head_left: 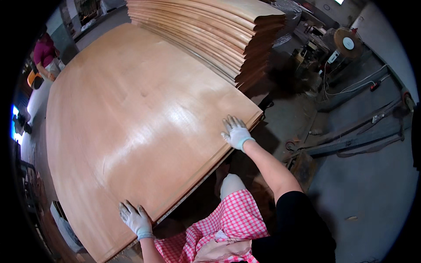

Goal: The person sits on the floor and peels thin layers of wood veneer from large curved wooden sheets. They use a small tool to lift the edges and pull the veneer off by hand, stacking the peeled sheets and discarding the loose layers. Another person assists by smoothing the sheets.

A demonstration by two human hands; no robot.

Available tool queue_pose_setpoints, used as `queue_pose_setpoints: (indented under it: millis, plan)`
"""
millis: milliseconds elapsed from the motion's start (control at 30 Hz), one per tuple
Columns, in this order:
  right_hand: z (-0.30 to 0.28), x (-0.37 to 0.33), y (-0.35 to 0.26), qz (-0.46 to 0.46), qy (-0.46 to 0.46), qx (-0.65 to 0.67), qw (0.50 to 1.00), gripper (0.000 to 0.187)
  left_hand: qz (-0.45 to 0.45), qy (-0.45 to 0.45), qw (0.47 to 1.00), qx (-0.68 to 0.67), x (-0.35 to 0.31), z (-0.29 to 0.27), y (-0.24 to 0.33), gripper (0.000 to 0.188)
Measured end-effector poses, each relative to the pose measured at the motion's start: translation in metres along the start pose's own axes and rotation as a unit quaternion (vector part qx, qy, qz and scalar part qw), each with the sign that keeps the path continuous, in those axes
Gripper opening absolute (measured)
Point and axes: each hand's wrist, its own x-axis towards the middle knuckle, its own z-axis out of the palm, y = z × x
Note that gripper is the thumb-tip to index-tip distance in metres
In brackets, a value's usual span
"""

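Observation:
A wide, thin sheet of light brown wood veneer (131, 105) lies in front of me, glossy where light falls on it. My left hand (135, 218), in a white glove with soiled fingertips, rests flat on its near edge at the lower left. Farther right along the same edge, my right hand (237, 133) lies palm down in a matching glove, fingers spread. Neither hand grips anything. Beneath the top sheet, more layers show as a thin line along the near edge.
Beyond the sheet rises a tall stack of curved veneer sheets (210, 35). To the right stand a machine with a round brown disc (347, 42), a loose white cable and a long metal beam (342, 144) near the floor. At the far left is another person (45, 55) in a dark pink top.

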Motion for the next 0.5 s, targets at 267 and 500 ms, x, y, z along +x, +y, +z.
queue_pose_setpoints:
  millis: [267, 500]
  plan:
    - [0.014, 0.025, 0.09, 0.272, 0.001, 0.116, 0.955, 0.079, 0.004, -0.001, 1.0, 0.02, -0.006, 0.003, -0.006, 0.064]
    - [0.002, 0.027, 0.1, 0.277, -0.026, 0.024, 0.96, 0.078, -0.023, -0.002, 0.999, -0.04, -0.005, 0.001, 0.002, 0.065]
